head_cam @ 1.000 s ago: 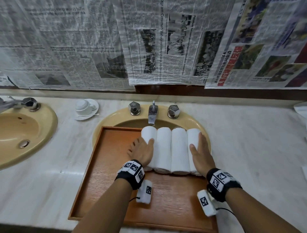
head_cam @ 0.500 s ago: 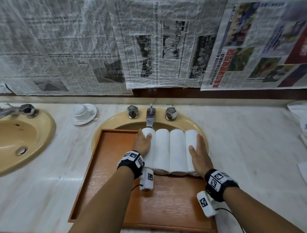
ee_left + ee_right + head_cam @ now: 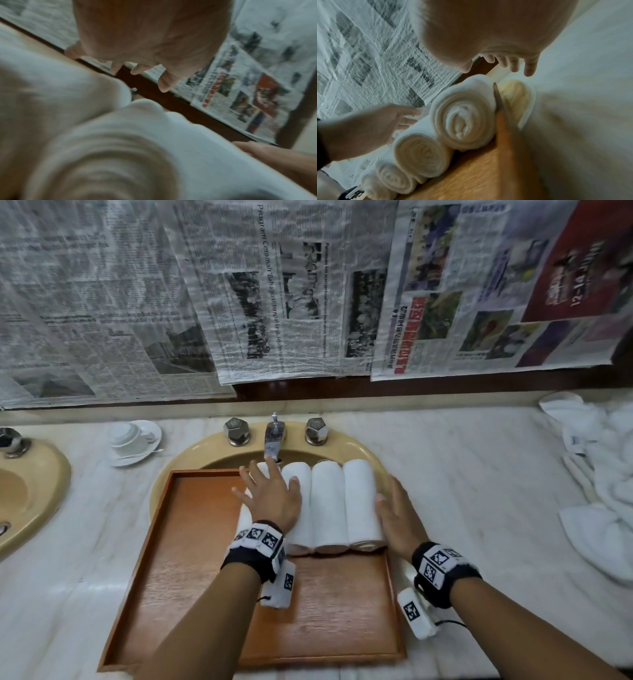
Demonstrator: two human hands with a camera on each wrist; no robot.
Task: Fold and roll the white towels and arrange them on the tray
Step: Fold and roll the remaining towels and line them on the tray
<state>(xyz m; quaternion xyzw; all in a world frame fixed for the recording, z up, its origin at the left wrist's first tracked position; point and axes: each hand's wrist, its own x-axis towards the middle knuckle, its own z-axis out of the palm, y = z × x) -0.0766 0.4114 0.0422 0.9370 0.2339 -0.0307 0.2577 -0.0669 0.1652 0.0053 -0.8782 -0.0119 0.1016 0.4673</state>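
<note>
Tray (image 3: 191,559): wooden, rectangular, lying on the table (image 3: 479,491) across the front of the middle basin (image 3: 363,448); its far end overhangs the bowl.
Rolls (image 3: 329,505): four white rolled towels, side by side and touching, at the tray's far right end, long axes running away from the viewer; spiral ends face the near side, seen in the right wrist view (image 3: 462,121). The rightmost roll lies against the tray's right wall.
Left hand (image 3: 274,501): palm down over the leftmost roll, fingers (image 3: 275,470) straight and spread apart, gripping nothing. The left wrist view (image 3: 150,33) shows the palm lifted just above the rolls (image 3: 85,121); whether the fingertips touch cannot be told.
Right hand (image 3: 399,517): at the tray's right edge, just beside the rightmost roll, fingers straight and held together, holding nothing. The thumb side is at the roll; contact cannot be confirmed. In the right wrist view (image 3: 496,33) the fingers (image 3: 529,67) hang relaxed above the tray wall (image 3: 503,121).
Loose towels (image 3: 603,484): a crumpled white pile on the table, well to the right of the tray.
Tap (image 3: 274,436): chrome spout with two knobs, just beyond the rolls.
Cup (image 3: 132,436): white, on a saucer, on the table beyond the tray's left corner.
Second basin (image 3: 30,491): well left of the tray.
Newspaper (image 3: 291,292): sheets covering the wall beyond the tray.
</note>
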